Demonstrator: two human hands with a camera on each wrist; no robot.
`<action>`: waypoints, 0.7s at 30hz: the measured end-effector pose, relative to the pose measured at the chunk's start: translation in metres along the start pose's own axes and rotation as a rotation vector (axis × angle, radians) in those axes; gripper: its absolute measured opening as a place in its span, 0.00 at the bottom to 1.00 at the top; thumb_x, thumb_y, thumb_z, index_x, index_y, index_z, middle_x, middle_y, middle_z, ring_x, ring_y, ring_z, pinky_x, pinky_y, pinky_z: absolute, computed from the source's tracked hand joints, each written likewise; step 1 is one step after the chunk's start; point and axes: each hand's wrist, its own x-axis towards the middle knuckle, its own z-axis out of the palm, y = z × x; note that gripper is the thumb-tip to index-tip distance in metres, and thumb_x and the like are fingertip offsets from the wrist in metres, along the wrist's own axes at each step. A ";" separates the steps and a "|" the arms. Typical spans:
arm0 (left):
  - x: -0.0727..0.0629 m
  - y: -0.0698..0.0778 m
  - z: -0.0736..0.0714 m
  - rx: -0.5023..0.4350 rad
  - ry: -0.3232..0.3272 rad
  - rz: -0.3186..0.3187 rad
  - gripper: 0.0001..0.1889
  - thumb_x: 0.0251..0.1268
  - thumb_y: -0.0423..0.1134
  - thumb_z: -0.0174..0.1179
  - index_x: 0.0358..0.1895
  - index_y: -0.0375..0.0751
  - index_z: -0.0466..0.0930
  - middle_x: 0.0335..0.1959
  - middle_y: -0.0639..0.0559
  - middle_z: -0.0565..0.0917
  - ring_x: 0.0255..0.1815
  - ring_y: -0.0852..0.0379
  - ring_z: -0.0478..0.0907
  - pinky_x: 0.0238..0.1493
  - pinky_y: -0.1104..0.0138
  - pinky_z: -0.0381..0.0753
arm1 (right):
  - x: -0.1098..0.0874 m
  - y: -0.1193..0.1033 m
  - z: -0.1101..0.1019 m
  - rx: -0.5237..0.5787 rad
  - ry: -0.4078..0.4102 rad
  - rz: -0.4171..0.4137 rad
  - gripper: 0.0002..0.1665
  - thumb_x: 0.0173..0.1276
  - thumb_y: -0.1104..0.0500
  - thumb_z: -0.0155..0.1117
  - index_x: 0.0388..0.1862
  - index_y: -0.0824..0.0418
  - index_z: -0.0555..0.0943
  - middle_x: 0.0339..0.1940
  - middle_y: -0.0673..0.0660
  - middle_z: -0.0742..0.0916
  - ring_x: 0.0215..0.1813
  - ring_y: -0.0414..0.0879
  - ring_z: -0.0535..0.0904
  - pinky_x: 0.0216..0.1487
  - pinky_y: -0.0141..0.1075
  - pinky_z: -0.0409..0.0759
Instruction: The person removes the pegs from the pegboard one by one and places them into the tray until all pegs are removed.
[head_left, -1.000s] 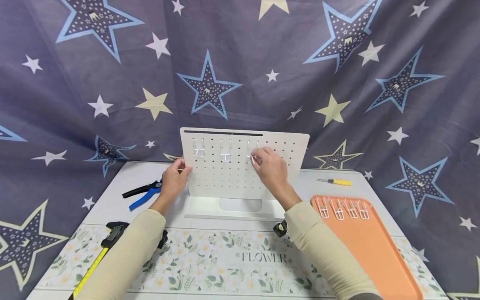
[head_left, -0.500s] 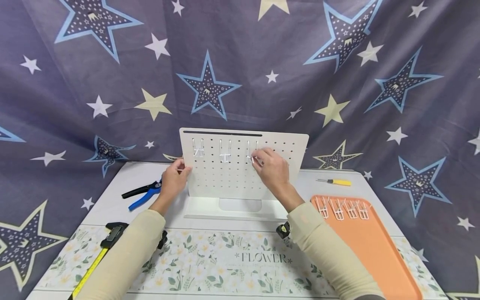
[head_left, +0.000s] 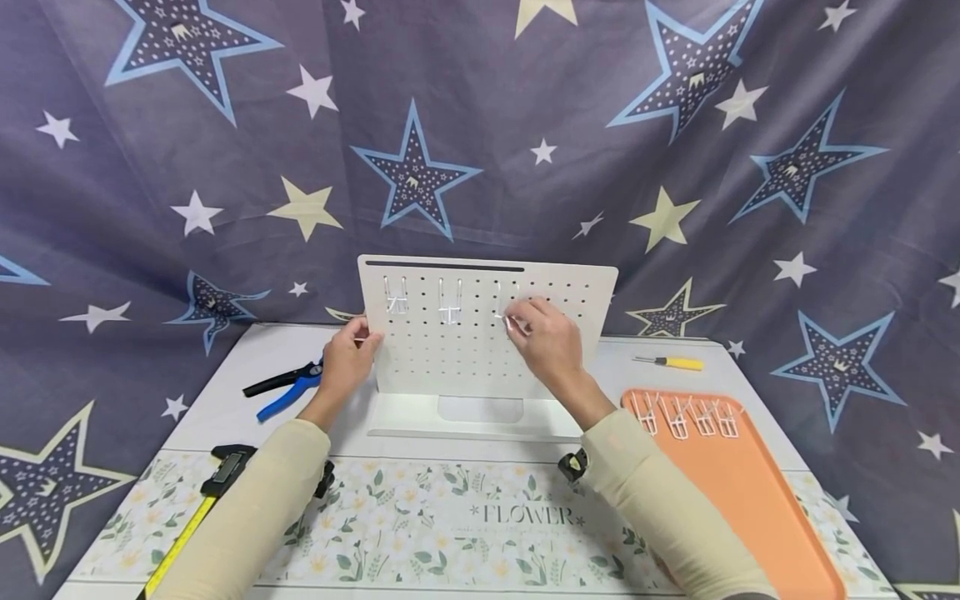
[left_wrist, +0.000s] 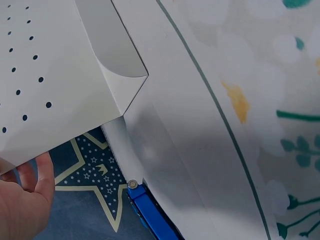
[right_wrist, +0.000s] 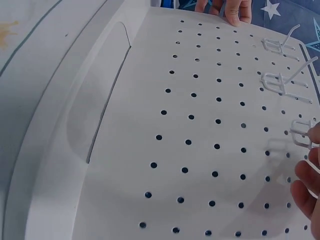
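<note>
A white pegboard [head_left: 442, 358] stands upright on its base. My left hand [head_left: 349, 357] grips its left edge, thumb in front and fingers behind; the left wrist view shows the fingers [left_wrist: 44, 175] at that edge. With thumb and fingertips, my right hand [head_left: 551, 342] pinches a white wire hook [head_left: 500, 317] against the upper middle of the board. That hook is partly hidden by the fingers, and whether its ends sit in the holes I cannot tell. Left of it, two similar hooks hang on the board, a middle hook [head_left: 450, 315] and a leftmost hook [head_left: 397, 305].
An orange tray [head_left: 735, 492] at right bears several white wire hooks [head_left: 678, 419]. Behind it lies a yellow-handled screwdriver [head_left: 682, 364]. Blue-and-black pliers [head_left: 288, 396] lie left of the board, with a digital tape measure [head_left: 223, 475] nearer. A star-patterned curtain [head_left: 480, 125] hangs behind.
My right hand has shifted slightly right, and the upper prongs of the hook in it have moved a little right too. My left hand stays on the board's edge.
</note>
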 end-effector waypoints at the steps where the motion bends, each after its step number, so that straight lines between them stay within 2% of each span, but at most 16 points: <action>1: 0.000 0.000 0.000 -0.002 0.000 -0.002 0.12 0.76 0.42 0.57 0.53 0.40 0.80 0.49 0.40 0.86 0.42 0.46 0.83 0.37 0.67 0.77 | -0.001 0.001 -0.002 0.007 -0.004 0.003 0.04 0.62 0.61 0.73 0.35 0.53 0.87 0.35 0.50 0.89 0.32 0.43 0.87 0.30 0.37 0.82; 9: 0.001 -0.001 0.000 0.006 -0.003 -0.003 0.11 0.77 0.42 0.57 0.53 0.40 0.80 0.49 0.40 0.86 0.40 0.46 0.83 0.37 0.67 0.76 | -0.017 0.018 -0.024 0.029 -0.074 0.052 0.02 0.62 0.60 0.72 0.35 0.55 0.87 0.35 0.51 0.89 0.32 0.44 0.88 0.33 0.38 0.84; 21: 0.000 -0.002 0.002 0.012 0.004 0.015 0.10 0.77 0.41 0.57 0.52 0.40 0.80 0.48 0.40 0.86 0.37 0.46 0.83 0.35 0.67 0.76 | -0.044 0.054 -0.066 0.054 -0.259 0.212 0.05 0.63 0.59 0.76 0.36 0.57 0.87 0.32 0.53 0.88 0.32 0.48 0.86 0.33 0.43 0.83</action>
